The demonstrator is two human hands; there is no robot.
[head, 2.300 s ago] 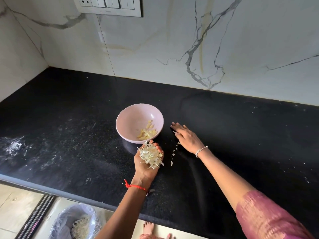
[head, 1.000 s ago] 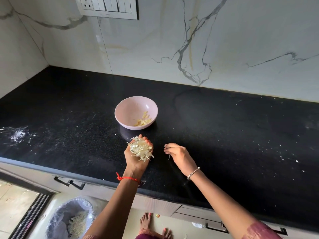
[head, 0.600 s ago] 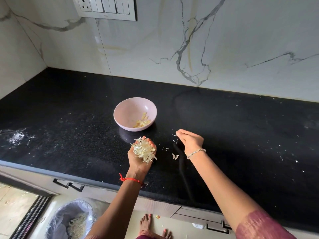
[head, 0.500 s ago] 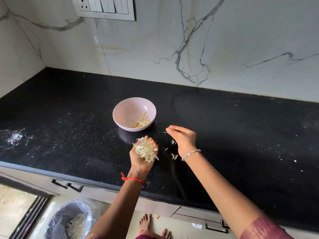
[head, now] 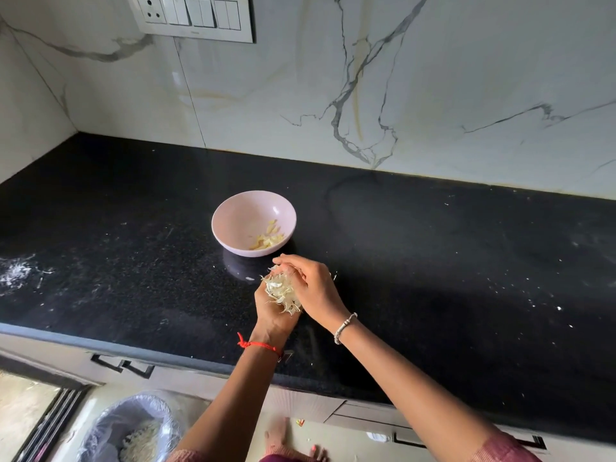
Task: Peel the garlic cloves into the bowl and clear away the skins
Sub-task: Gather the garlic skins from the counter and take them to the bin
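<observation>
Cupping the skins (head: 281, 291) just 5 o'clock of the bowl (head: 230, 208), left hand (head: 268, 316) curled beneath, right hand (head: 315, 288) clamped over. Feather-light, springy, probably quick to scatter: best enclosed all round.

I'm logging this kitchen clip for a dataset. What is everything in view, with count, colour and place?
bowl: one, pale pink, mid-counter.
peeled cloves: several, pale yellow, in the bowl.
garlic skins: one clump, off-white, between both hands, nearer than the bowl.
counter: one, black, white flecks at its left.
switch panel: one, white, on the wall, top.
bin: one, clear-lined, floor lower left, pale scraps inside.
left hand: one, red thread at wrist, holds the skins from below.
right hand: one, silver bracelet at wrist, cupped over the skins.
</observation>
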